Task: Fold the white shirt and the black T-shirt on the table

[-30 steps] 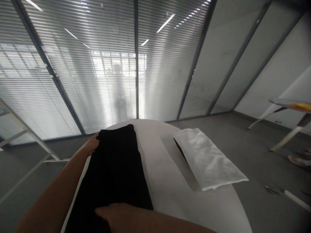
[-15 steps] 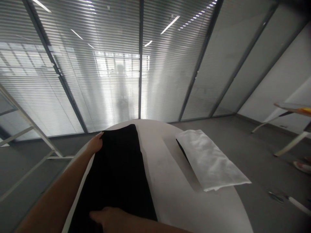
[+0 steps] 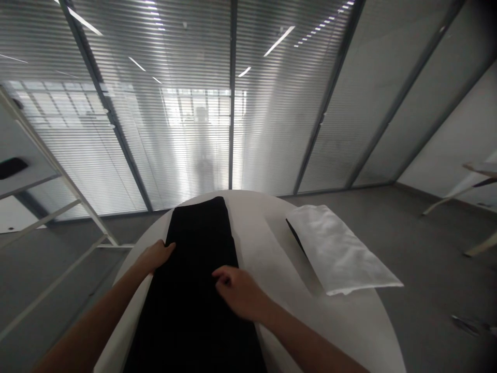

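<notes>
Left hand (image 3: 155, 255) flat, fingers spread, on the left edge of the black cloth (image 3: 198, 290); right hand (image 3: 236, 290) loosely curled on its right side, likely smoothing. Stretched lengthwise down the white round table (image 3: 272, 269), frame centre. Right of it, apart, folded white cloth (image 3: 341, 254).

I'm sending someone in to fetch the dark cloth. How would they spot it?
Find the round white table in front of the glass wall with blinds. The black cloth lies in a long strip down its left half, under both hands. The other folded cloth, on the right, is white.
</notes>
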A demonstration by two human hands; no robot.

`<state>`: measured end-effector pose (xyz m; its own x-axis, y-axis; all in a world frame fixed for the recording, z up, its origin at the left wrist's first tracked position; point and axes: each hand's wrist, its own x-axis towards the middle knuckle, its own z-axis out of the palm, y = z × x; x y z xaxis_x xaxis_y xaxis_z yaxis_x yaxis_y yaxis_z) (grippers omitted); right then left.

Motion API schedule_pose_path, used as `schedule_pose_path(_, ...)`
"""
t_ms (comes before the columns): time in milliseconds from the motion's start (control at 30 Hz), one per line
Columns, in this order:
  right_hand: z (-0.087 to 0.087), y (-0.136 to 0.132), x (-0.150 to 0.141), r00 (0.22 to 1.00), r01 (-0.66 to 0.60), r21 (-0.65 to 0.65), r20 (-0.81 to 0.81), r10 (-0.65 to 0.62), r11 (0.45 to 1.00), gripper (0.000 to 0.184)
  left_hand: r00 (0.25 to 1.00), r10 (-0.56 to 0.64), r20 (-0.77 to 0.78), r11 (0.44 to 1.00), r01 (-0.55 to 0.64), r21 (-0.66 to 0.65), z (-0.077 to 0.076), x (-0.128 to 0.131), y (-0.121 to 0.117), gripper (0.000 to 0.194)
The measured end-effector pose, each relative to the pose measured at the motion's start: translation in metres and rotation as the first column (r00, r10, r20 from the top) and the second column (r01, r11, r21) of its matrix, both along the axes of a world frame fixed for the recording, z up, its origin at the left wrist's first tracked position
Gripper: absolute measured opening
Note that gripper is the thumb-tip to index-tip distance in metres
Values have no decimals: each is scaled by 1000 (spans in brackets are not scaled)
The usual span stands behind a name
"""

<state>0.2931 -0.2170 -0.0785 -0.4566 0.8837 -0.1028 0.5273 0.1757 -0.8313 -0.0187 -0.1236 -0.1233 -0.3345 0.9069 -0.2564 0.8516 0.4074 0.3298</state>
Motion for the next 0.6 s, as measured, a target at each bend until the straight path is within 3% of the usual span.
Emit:
schedule_pose_path(67, -3, 29, 23, 971, 218, 90, 78, -225, 972, 32, 998, -17, 59, 1000, 17, 3, 0, 6, -13, 61)
schedule_pose_path(100, -6, 45, 31, 947, 310, 71, 69, -315, 948, 32, 997, -26, 71, 999, 23, 30, 0, 8, -16, 56)
schedule_pose_path(167, -14, 72, 40, 897, 431, -182, -16, -441, 884, 40, 992, -35, 125, 996, 23, 91, 0, 14, -18, 45)
schedule_pose_path(267, -24, 103, 36, 877, 421, -368, -66, -475, 829, 42, 945, -8, 327, 990, -39, 136, 1, 22, -16, 39)
schedule_pose_path(367, -30, 123, 18, 883, 373, -440, -101, -458, 817, 28, 865, 21, 502, 983, -110, 147, 2, 30, -12, 40)
schedule_pose_path(600, -35, 159, -9, 908, 346, -410, -80, -411, 844, 25, 570, -2, 822, 974, -186, 131, -1, 43, -13, 45)
